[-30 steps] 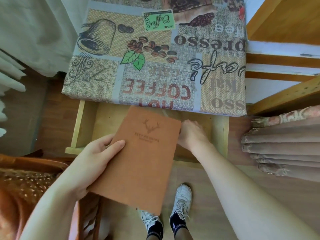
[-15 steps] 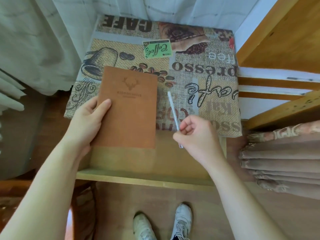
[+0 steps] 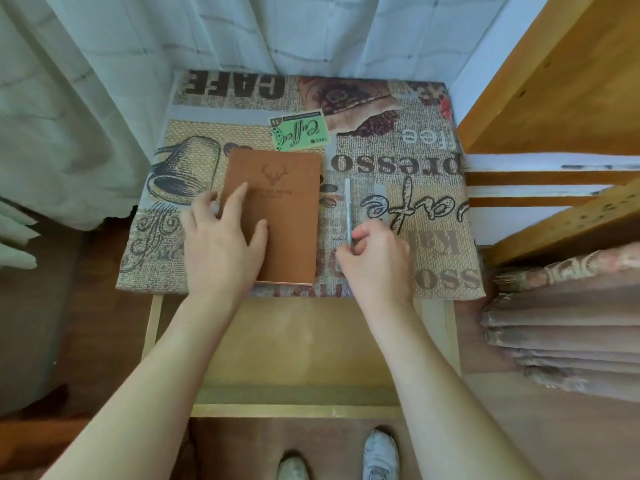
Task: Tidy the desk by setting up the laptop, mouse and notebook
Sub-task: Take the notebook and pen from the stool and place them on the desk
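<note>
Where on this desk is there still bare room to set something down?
Free: the far strip beyond the notebook, and the right part past the pen. Crowded: the near middle, where the left hand and right hand work.

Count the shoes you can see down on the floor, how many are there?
2. The left shoe and the right shoe sit side by side at the bottom edge, below the open drawer. Both are partly cut off.

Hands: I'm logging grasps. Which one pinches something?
The right hand pinches the pen; the left hand rests flat on the notebook.
</note>
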